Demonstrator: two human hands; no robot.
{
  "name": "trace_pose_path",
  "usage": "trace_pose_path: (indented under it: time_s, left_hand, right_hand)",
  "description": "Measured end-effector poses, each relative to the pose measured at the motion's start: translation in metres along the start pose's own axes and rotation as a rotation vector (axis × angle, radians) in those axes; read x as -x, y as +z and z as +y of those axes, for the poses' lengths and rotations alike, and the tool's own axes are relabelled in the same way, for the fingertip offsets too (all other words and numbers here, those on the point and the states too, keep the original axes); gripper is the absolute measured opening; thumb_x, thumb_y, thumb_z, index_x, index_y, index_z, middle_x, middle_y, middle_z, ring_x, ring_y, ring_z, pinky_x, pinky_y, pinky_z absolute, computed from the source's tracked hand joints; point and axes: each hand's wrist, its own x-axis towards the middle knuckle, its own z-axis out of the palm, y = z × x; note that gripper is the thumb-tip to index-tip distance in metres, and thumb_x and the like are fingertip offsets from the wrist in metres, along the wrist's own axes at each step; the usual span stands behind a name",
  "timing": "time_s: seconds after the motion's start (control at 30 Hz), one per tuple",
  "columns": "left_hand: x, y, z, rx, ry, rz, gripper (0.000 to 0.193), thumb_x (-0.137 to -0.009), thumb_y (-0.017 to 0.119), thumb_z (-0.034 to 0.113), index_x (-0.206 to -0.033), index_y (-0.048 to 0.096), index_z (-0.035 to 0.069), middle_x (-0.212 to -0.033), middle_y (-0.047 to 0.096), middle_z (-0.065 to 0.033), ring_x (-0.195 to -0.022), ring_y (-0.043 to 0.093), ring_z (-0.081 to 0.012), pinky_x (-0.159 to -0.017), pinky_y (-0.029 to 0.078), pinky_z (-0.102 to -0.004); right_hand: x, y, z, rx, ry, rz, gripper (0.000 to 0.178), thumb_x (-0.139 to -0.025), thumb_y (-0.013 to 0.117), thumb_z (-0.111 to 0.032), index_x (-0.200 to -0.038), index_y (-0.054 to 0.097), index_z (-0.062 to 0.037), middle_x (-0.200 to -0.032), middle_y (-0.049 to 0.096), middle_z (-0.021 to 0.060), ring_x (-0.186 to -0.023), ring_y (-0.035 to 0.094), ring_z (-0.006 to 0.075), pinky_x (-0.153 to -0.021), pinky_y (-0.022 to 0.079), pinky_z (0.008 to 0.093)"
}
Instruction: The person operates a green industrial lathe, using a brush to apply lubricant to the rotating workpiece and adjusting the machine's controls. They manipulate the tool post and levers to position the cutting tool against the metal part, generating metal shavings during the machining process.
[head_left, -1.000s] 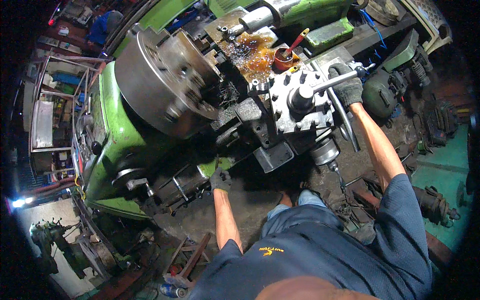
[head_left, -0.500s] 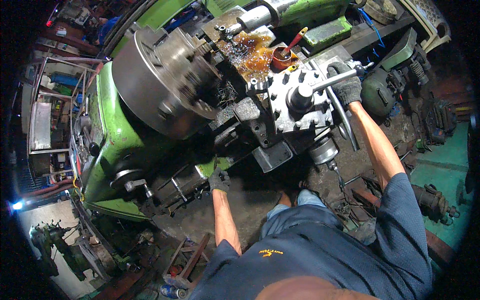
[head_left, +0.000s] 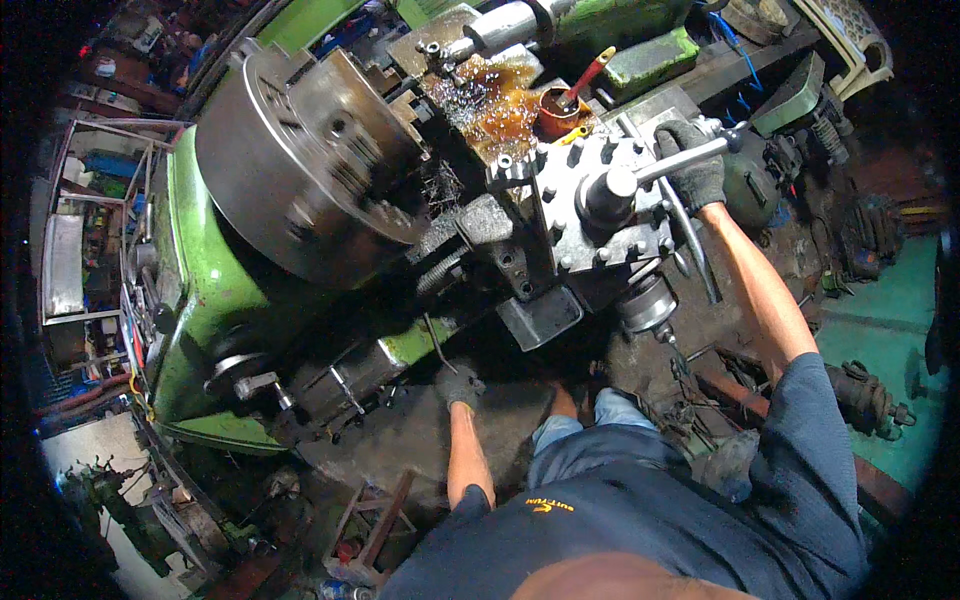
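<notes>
**Both gloved hands on the green lathe**

My right hand (head_left: 692,172), in a dark work glove, is wrapped shut around the steel handle (head_left: 668,166) that sticks out of the tool post (head_left: 600,205). The handle runs up and to the right from the dark round hub on top of the post, and my fingers close over its middle, with the black knob at its far end showing just beyond the glove. The tool post is a blocky grey piece studded with bolt heads, and it sits on the carriage at the right end of the lathe (head_left: 200,290).

My left hand (head_left: 459,385), also gloved, is low at the front edge of the lathe, below the carriage, closed around something small and dark there. I cannot tell what it grips, because the glove covers it.

The big round chuck (head_left: 300,170) fills the left part of the machine, its jaws facing the tool post and well apart from both of my hands. Behind the tool post lies a pool of brown oil (head_left: 495,100), and just beside it stands an orange cup (head_left: 556,115) with a red-handled brush (head_left: 585,80) leaning out of it. My knees in blue trousers show on the floor side of the lathe, between my two arms.
</notes>
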Motion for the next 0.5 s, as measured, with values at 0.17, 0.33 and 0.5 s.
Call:
trace_pose_path:
  time_s: [0.17, 0.33, 0.5]
  left_hand:
    - [-0.025, 0.018, -0.037, -0.329, 0.040, 0.029, 0.012, -0.084, 0.065, 0.022, -0.083, 0.055, 0.014, -0.071, 0.052, -0.0070, -0.059, 0.053, -0.0265, -0.052, 0.050, -0.0429]
    - [-0.041, 0.022, -0.063, -0.235, 0.022, 0.069, 0.032, -0.083, 0.068, 0.040, -0.097, 0.062, 0.013, -0.078, 0.060, -0.0085, -0.074, 0.058, -0.0301, -0.072, 0.053, -0.0459]
    - [-0.047, 0.019, -0.058, -0.947, 0.503, 0.349, 0.026, -0.077, 0.068, 0.021, -0.098, 0.062, 0.006, -0.084, 0.064, -0.0121, -0.070, 0.059, -0.0299, -0.067, 0.051, -0.0437]
  right_hand:
    - [0.001, -0.002, 0.000, -0.032, 0.011, 0.005, 0.023, -0.094, 0.057, -0.030, -0.101, 0.068, -0.0107, -0.102, 0.068, 0.0113, -0.099, 0.065, 0.0310, -0.083, 0.050, 0.0395]
    - [0.000, -0.001, -0.001, -0.092, 0.117, -0.022, 0.023, -0.094, 0.057, -0.030, -0.102, 0.068, -0.0117, -0.101, 0.069, 0.0113, -0.097, 0.065, 0.0318, -0.084, 0.050, 0.0411]
    - [0.001, -0.002, 0.002, -0.029, 0.034, 0.002, 0.021, -0.095, 0.055, -0.028, -0.100, 0.068, -0.0119, -0.101, 0.068, 0.0112, -0.096, 0.065, 0.0317, -0.083, 0.050, 0.0420]
